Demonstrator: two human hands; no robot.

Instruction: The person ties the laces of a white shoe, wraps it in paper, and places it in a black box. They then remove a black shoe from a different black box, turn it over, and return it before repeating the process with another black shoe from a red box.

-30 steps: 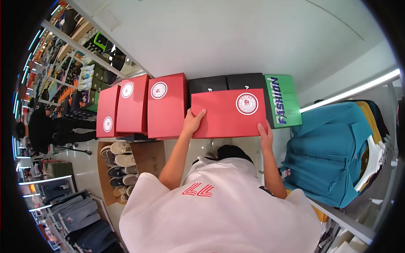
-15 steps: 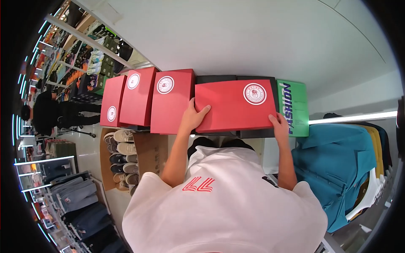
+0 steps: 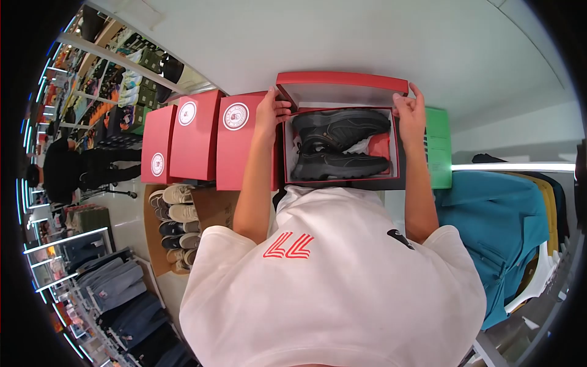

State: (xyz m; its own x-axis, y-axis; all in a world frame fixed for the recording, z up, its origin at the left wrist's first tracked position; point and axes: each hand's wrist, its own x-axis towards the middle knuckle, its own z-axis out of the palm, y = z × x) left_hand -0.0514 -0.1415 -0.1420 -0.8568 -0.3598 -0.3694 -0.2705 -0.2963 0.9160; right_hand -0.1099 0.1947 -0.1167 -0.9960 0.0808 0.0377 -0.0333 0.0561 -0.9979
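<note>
In front of me a red shoebox (image 3: 341, 181) stands with its lid up, showing a pair of black shoes (image 3: 339, 165) lying on their sides. Beside them is some red and white paper (image 3: 378, 147). The raised red lid (image 3: 342, 79) tilts back along the far edge of the box. My left hand (image 3: 269, 116) grips the lid's left end, fingers curled around its corner. At the opposite end, my right hand (image 3: 411, 111) has the lid between thumb and fingers.
Closed red shoeboxes (image 3: 237, 147) stand to the left, and a green box (image 3: 438, 150) is at the right. Below left is a cardboard carton (image 3: 214, 211) with several shoes. Teal clothing (image 3: 489, 226) hangs at the right. A person in black (image 3: 64, 171) is at the far left.
The shoebox lid has swung up and back in both hands, uncovering the black shoes. Both hands have moved away from me to the lid's ends.
</note>
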